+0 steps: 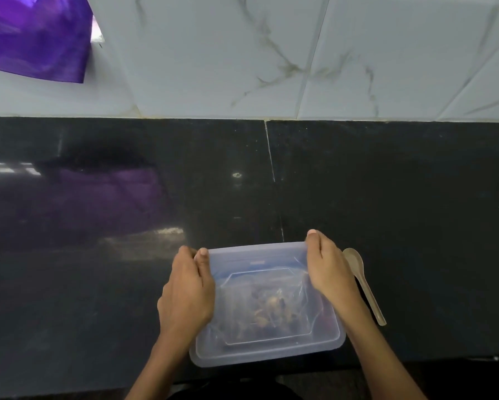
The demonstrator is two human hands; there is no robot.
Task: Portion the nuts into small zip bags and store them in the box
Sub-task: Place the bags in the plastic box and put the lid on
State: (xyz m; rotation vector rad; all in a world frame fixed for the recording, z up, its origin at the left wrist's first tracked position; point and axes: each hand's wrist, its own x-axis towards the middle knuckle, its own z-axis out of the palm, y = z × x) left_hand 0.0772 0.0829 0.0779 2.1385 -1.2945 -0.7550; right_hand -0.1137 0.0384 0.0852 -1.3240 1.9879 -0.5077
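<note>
- Box sits at the near edge of the dark worktop, translucent lid laid on top; through it we make out nuts in what look like clear zip bags, too blurred to count.
- Our left hand curls over the box's left side, thumb on the lid's far-left corner, fingers wrapped down the edge — gripping the rim.
- Our right hand does likewise on the right, thumb at the far-right corner, fingers hidden below the rim.
- We read this grip as pressing the lid shut at both far corners; storing looks near done, though we cannot tell whether the lid is fully seated.
- Spoon lies just beside the right hand, handle toward us, apart from the box — likely parked after scooping.
- Box's near side is close to the worktop's front edge: little room toward us.
- Wide open worktop behind, up to the tiled wall; purple sheet hangs far left, well apart.
</note>
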